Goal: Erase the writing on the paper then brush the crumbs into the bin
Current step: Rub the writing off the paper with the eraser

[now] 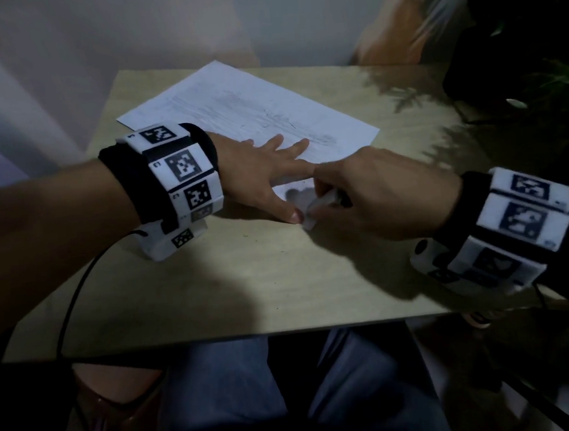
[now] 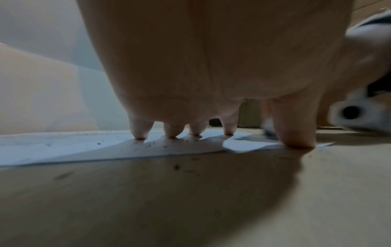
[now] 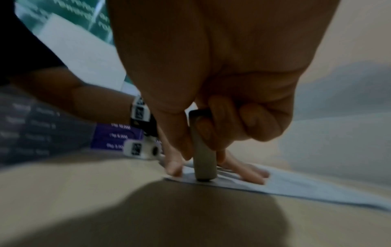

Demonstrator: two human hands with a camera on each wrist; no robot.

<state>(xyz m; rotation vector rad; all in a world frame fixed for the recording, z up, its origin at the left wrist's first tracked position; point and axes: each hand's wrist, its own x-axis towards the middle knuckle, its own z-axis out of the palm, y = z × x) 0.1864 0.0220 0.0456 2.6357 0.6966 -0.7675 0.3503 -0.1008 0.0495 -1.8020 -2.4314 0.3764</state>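
Right wrist view, eraser (image 3: 204, 160) upright between curled fingers (image 3: 213, 113), on paper (image 3: 296, 187)

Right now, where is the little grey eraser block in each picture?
Head: low centre, pinched by the right hand, the grey rectangular eraser.
Left wrist: right of centre, a blurred sliver behind the thumb.
Right wrist: centre, upright.
Shared landmark: the white paper sheet.

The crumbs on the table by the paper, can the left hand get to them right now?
Probably yes. The left hand lies flat on the paper, and the crumbs sit on bare table just beside it, nothing between. But lifting it frees the paper while the right hand rubs with the eraser.
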